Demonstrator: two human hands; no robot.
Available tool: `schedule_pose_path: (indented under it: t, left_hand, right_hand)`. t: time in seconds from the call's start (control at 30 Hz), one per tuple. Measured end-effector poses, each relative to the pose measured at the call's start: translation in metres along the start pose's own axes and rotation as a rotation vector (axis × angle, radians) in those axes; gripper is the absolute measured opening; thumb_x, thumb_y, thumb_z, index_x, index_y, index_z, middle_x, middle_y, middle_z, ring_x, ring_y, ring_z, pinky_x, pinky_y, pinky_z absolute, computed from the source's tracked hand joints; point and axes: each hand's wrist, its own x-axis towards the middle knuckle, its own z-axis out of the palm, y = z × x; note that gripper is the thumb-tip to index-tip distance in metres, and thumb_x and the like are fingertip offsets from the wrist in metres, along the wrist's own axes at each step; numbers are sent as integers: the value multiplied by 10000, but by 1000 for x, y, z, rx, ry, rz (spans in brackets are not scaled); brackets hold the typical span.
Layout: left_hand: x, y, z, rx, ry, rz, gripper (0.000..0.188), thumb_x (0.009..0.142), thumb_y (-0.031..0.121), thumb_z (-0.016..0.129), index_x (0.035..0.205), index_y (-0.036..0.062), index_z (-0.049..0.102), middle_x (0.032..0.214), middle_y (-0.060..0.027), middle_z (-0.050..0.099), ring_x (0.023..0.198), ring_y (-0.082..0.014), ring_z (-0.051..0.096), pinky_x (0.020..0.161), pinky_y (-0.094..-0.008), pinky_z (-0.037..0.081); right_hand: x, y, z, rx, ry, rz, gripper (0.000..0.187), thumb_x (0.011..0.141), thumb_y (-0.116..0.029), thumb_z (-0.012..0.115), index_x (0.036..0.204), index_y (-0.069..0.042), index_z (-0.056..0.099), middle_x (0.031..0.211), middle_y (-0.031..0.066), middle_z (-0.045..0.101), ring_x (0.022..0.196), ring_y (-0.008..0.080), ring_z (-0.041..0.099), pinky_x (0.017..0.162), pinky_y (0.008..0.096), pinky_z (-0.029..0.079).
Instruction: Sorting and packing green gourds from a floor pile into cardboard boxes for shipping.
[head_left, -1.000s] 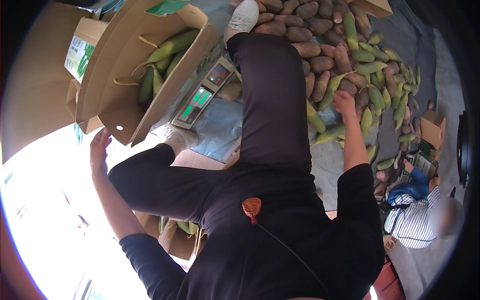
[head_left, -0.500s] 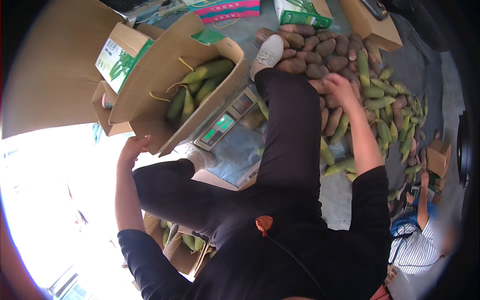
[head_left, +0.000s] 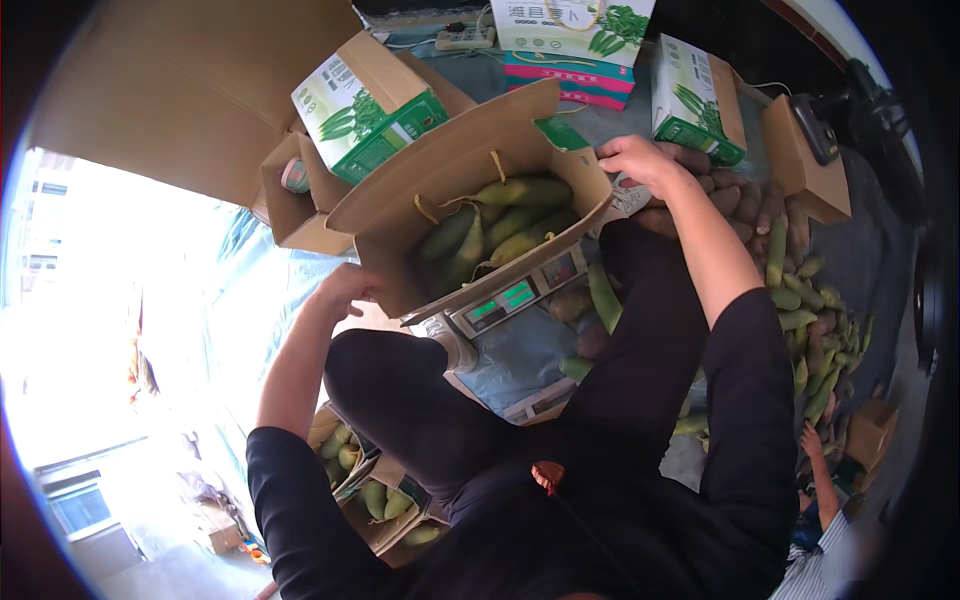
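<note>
Head view, left hand: The person's bare left hand [head_left: 348, 287] has its fingers curled at the left end of an open brown cardboard box [head_left: 455, 165]; whether they grip it cannot be told.
Right hand: The bare right hand [head_left: 645, 165] has its fingers bent at the box's far right corner; whether they close on the cardboard is unclear.
Radishes: Long, plump green radishes [head_left: 520, 220] lie inside the box, between its end walls.
Scale: A grey digital scale [head_left: 520, 297] with lit green displays shows below the box's near edge.
Heap: Reddish-brown oblong tubers [head_left: 745, 200] lie beyond the box's right end.
</note>
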Motion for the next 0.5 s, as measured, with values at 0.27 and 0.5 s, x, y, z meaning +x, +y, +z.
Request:
schedule_pose_path:
  t: [0.27, 0.5]
  left_hand:
    - [4, -16, 2, -365, -228, 49, 322, 778, 379, 658, 933, 97, 647, 952, -39, 610, 910, -198, 537, 812, -483, 428]
    - [11, -35, 4, -620, -112, 172, 376, 757, 393, 684, 968, 90, 609, 953, -31, 597, 888, -181, 530, 797, -387, 400]
  right_hand:
    - [26, 17, 26, 70, 49, -80, 398, 798, -253, 626, 1121, -25, 576, 1030, 82, 602, 982, 182, 541, 823, 334, 421]
    - [48, 7, 40, -194, 164, 19, 377, 790, -221, 641, 1038, 58, 589, 1020, 138, 618, 930, 212, 576, 794, 350, 431]
